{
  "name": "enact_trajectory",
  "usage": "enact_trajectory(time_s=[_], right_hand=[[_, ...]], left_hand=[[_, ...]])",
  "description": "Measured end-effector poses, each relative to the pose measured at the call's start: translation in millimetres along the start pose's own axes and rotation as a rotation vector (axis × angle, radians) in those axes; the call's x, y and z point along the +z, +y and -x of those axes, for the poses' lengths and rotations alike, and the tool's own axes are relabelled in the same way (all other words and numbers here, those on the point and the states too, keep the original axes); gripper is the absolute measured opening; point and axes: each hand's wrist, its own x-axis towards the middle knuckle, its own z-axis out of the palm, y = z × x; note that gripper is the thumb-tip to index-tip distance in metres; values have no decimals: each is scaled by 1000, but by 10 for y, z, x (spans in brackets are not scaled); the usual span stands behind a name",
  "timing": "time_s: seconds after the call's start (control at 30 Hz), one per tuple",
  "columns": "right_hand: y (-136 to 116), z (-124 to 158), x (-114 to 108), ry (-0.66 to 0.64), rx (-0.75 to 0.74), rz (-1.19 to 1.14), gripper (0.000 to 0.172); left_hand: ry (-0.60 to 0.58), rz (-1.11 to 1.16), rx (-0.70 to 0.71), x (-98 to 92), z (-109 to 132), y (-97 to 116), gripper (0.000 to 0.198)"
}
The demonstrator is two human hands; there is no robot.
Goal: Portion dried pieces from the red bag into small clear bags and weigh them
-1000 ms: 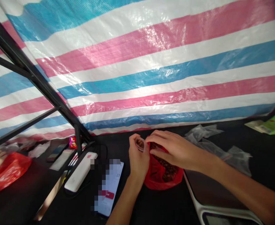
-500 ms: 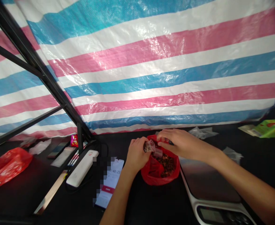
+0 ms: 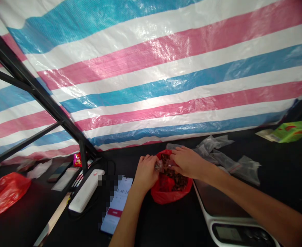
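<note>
Our left hand (image 3: 145, 173) and right hand (image 3: 188, 163) have their fingers closed, together pinching a small clear plastic bag (image 3: 162, 165) just above an open red plastic bag (image 3: 170, 193) of dark brown pieces (image 3: 174, 178), on the black tabletop (image 3: 151, 228) beside a digital scale (image 3: 225, 209).

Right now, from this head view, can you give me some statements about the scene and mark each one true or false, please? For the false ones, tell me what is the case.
The left hand and right hand are both above a red plastic bag: true.

A small clear plastic bag is between the hands: true.

The digital scale is left of the red plastic bag: false; it is to the bag's right.

The smartphone lies on the digital scale: false; it lies on the black surface beside a white power bank.
</note>
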Motion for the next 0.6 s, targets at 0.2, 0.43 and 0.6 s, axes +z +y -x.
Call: enact_trajectory(time_s=[0.2, 0.43, 0.6], right_hand=[[90, 13, -19, 54, -12, -62, 31], [25, 23, -388, 271, -77, -313, 22], [-84, 66, -595, 291, -271, -511, 16]], left_hand=[[4, 24, 22, -11, -2, -1, 14], [279, 506, -163, -30, -24, 122, 14], [287, 997, -127, 1, 1, 319, 26]])
